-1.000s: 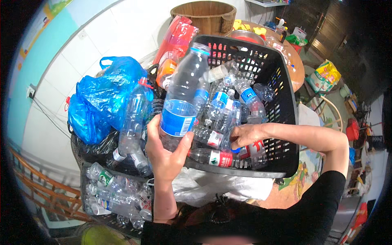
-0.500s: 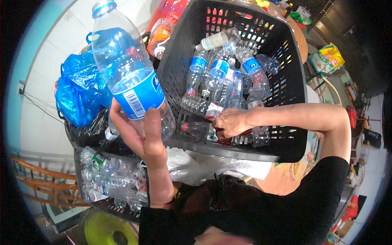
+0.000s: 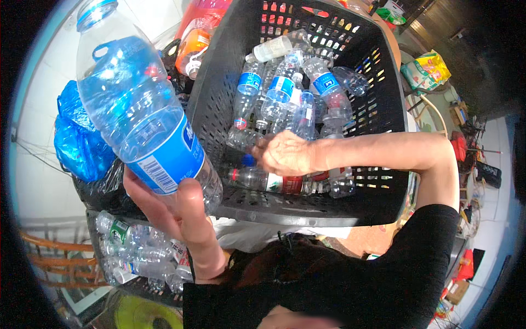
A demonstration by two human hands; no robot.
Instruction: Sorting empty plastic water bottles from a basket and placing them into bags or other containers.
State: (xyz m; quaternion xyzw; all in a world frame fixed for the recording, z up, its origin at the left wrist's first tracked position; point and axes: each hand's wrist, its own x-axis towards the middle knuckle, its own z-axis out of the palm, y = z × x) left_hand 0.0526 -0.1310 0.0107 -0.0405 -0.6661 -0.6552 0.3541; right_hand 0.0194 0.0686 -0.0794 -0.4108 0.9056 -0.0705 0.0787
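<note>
Fingers of the left hand (image 3: 190,226) were wrapped low round the large bottle (image 3: 148,123), apparently for support; it leaned left of the black crate (image 3: 312,218); the right hand (image 3: 289,156) curled over bottles (image 3: 280,90) inside, hold indiscernible.

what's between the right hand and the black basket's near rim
In the head view, a red-labelled clear bottle lies on its side between the right hand and the black basket's near rim.

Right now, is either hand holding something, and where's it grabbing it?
The left hand holds a clear bottle by its lower part, at the blue label's bottom edge. I can't tell whether the right hand grips anything.
</note>
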